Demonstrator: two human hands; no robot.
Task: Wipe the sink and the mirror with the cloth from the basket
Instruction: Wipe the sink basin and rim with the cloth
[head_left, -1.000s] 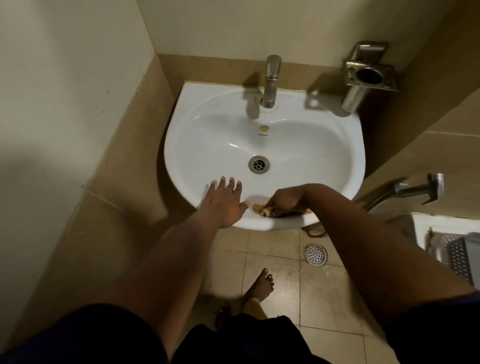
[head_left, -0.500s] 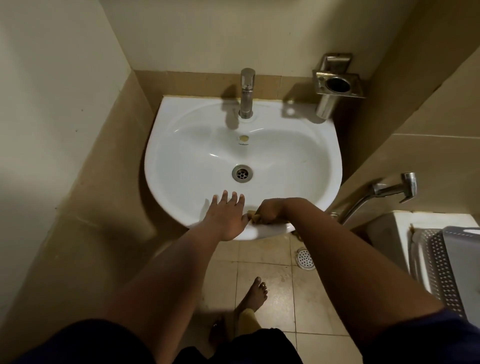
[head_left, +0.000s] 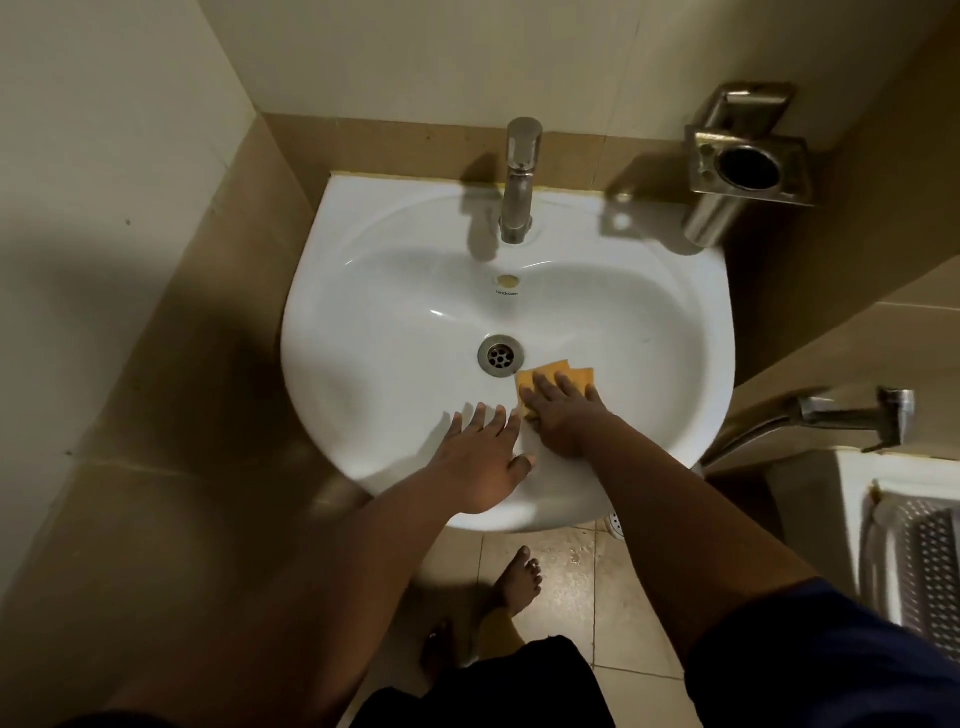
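A white wall-hung sink (head_left: 363, 291) fills the middle of the view, with a steel drain (head_left: 500, 355) at its centre. An orange cloth (head_left: 556, 375) lies flat in the bowl just right of the drain. My right hand (head_left: 563, 413) presses down on the cloth with fingers spread, covering its near half. My left hand (head_left: 480, 447) rests flat on the sink's front rim, fingers apart, holding nothing. A grey perforated basket (head_left: 919, 561) shows at the right edge. The mirror is out of view.
A steel tap (head_left: 519, 176) stands at the back of the sink. A metal holder (head_left: 748, 166) is fixed to the wall at the back right. A spray hose (head_left: 841, 415) hangs on the right wall. My bare feet (head_left: 514, 582) stand on floor tiles below.
My right hand moved from the sink's front rim up into the bowl, and the cloth went from bunched in the fist to spread flat under the palm. The left hand stayed on the rim.
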